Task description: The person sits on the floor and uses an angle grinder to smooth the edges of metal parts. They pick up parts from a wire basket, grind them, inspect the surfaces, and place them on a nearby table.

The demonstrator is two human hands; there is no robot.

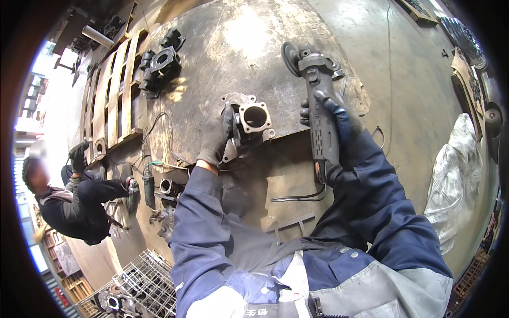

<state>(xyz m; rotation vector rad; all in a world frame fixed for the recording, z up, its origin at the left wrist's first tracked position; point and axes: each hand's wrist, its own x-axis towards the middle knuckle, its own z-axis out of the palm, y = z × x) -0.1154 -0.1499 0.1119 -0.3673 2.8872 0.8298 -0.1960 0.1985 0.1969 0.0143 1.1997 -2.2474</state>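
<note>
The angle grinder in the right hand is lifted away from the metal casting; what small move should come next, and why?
Probably lower the angle grinder toward the metal casting. The right hand grips the grinder's body with the disc raised beyond the part and touching nothing, while the left hand already steadies the casting on the steel plate.

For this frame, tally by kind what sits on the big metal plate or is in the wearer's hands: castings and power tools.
Metal castings: 2, the square-flanged casting gripped by the left hand, and the dark casting near the plate's far left edge.
Angle grinders: 1, the grey angle grinder held in the right hand.
Total: 3
</note>
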